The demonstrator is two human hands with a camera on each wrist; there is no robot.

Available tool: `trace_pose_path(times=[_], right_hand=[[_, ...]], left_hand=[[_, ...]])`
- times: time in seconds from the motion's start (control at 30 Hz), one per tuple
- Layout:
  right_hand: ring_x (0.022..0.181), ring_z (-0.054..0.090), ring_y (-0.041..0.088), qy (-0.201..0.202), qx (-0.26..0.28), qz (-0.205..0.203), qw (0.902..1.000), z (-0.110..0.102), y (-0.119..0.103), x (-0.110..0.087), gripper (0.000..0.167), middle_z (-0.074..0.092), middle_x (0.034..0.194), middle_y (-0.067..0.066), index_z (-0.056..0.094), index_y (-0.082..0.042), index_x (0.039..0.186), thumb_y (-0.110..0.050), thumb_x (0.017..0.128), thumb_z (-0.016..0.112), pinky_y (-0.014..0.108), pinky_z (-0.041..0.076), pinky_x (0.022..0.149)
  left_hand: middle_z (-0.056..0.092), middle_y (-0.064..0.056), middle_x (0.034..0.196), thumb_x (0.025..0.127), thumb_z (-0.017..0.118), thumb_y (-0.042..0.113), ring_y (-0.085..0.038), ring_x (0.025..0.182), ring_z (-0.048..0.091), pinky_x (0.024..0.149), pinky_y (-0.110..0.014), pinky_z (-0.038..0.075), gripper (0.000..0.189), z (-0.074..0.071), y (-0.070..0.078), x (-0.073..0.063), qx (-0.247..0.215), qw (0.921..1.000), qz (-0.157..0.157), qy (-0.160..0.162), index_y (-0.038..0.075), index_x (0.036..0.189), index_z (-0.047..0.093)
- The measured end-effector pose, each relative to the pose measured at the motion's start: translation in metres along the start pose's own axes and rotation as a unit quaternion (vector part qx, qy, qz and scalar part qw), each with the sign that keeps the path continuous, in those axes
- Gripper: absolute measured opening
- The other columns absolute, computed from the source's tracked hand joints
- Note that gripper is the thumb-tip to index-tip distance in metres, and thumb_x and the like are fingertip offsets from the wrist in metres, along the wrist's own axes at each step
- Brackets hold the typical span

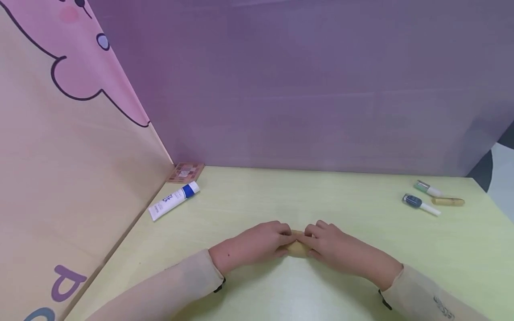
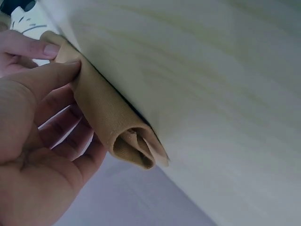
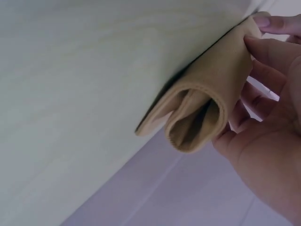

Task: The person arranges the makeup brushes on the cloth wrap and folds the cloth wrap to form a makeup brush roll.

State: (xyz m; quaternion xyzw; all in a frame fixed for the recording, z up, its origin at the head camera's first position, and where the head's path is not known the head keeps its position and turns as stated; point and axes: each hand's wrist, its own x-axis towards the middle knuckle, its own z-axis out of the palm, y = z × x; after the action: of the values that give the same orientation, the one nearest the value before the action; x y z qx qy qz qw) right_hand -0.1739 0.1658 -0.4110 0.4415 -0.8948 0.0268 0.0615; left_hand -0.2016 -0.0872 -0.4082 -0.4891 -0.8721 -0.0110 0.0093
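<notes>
A tan cloth (image 1: 298, 250), partly rolled up, lies on the table in front of me. In both wrist views, the end of the roll shows loose folds and a stitched-looking edge, with a short flap flat against the table. My left hand (image 1: 263, 243) holds the left part of the roll, its thumb on the near side and its fingers curled over the far side. The right hand (image 1: 335, 247) grips the right part the same way. Both thumb tips almost meet at the middle of the cloth (image 2: 101, 101). In the right wrist view, the thumb presses the cloth (image 3: 211, 75).
On the left lie a white tube (image 1: 170, 202) with a blue band and a pinkish palette (image 1: 185, 172) in the corner. At the right are two nail polish bottles, one dark blue (image 1: 413, 201) and one green (image 1: 422, 186), beside a tan roll (image 1: 447, 202). Purple panel (image 1: 305, 89) behind.
</notes>
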Motion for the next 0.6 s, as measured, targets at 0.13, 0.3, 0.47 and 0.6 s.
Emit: trace_pose_path(times=[0.13,0.3,0.47,0.6], right_hand=[[0.093,0.049,0.013,0.019,-0.053,-0.014,0.9983,0.0017,-0.0033,-0.0002,0.043,0.064,0.115,-0.005,0.069,-0.009,0.140,-0.018,0.099,0.076,0.020,0.042,0.074],[0.096,0.053,0.014,0.030,-0.060,-0.023,0.9975,0.0031,-0.0042,0.0009,0.046,0.065,0.119,-0.005,0.069,-0.008,0.138,-0.019,0.095,0.081,0.023,0.047,0.077],[0.098,0.055,0.013,0.013,-0.009,-0.022,0.9996,0.0015,-0.0014,0.0018,0.044,0.066,0.118,-0.005,0.071,-0.008,0.137,-0.015,0.095,0.080,0.023,0.052,0.082],[0.100,0.058,0.008,0.003,0.097,0.009,0.9953,-0.0001,0.0051,0.0008,0.048,0.067,0.117,-0.007,0.069,-0.015,0.141,-0.013,0.095,0.081,0.022,0.055,0.084]], left_hand=[[0.074,0.003,0.114,0.103,0.073,0.022,-0.009,0.098,0.068,0.085,-0.013,0.054,0.030,0.0008,0.0002,0.0010,0.050,0.9977,0.036,0.030,0.011,0.131,0.077],[0.075,0.005,0.113,0.103,0.072,0.022,-0.008,0.100,0.069,0.086,-0.012,0.054,0.029,0.0000,-0.0011,0.0031,0.078,0.9954,0.048,0.028,0.014,0.131,0.077],[0.075,0.002,0.118,0.104,0.073,0.022,-0.009,0.105,0.071,0.091,-0.012,0.056,0.029,-0.0011,-0.0028,0.0024,0.034,0.9985,0.043,0.009,0.014,0.131,0.078],[0.074,-0.001,0.124,0.102,0.075,0.022,-0.012,0.112,0.071,0.097,-0.017,0.057,0.031,-0.0029,-0.0068,0.0000,-0.048,0.9986,0.005,-0.020,0.014,0.132,0.076]])
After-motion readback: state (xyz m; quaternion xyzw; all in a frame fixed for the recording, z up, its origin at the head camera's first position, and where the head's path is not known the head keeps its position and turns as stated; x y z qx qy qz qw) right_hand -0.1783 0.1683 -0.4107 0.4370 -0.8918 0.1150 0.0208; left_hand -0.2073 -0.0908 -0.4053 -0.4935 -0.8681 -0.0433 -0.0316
